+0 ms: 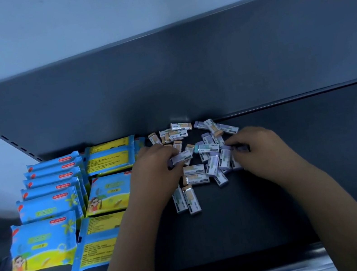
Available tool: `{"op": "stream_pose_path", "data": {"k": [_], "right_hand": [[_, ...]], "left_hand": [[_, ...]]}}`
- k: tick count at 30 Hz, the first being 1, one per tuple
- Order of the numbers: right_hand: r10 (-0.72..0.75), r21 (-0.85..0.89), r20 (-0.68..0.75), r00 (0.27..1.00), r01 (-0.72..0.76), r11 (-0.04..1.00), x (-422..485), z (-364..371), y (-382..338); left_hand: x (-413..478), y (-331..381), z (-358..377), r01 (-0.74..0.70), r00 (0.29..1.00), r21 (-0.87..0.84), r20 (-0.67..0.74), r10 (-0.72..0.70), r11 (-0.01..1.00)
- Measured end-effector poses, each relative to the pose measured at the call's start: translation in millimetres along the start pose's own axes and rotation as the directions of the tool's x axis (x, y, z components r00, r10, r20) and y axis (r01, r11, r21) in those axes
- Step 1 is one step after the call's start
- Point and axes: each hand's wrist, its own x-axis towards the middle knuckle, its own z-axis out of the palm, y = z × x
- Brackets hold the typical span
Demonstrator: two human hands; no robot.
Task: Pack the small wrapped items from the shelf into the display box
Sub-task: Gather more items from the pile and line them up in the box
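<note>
Both forearms reach forward over the dark shelf (310,171). The left hand (154,166) pinches one wrapped item (182,157) from the scattered pile (212,165). The right hand (263,151), fingers curled, grips a purple item (242,149) at the pile's right edge.

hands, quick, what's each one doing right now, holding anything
Left hand: pinches a small wrapped item at the pile's edge.
Right hand: fingers curled round a purple wrapped item.

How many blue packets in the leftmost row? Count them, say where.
6, overlapping in one row at the left of the shelf: nearest packet, second, third, fourth, fifth, rearmost. Others may be hidden behind.
</note>
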Motion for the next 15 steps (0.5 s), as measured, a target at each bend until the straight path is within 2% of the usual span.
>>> {"op": "stream_pose_path", "data": {"k": [3,6,9,11,13,15], "right_hand": [[0.019,-0.089,0.08,0.997,-0.012,0.996,-2,-11,7],[0.042,-0.091,0.092,0.995,-0.034,0.995,-4,-16,8],[0.047,-0.056,0.06,0.997,-0.044,0.997,-5,-15,7],[0.036,-0.033,0.023,0.999,-0.035,0.999,-6,-12,6],[0.034,-0.009,-0.009,0.999,-0.034,0.999,-7,-9,5],[0.035,0.0,-0.026,0.999,-0.035,0.999,-9,-7,4]], "left_hand": [[-4,-2,1,-0.015,1.0,-0.006,0.013,0.015,1.0],[-9,-1,-1,-0.077,0.996,-0.041,0.031,0.079,0.996],[-12,8,0,-0.221,0.972,-0.074,0.064,0.226,0.972],[-14,16,6,-0.297,0.942,-0.088,0.134,0.307,0.951],[-14,17,10,-0.325,0.925,-0.065,0.188,0.332,0.943],[-15,10,8,-0.301,0.934,-0.023,0.195,0.299,0.954]]}}
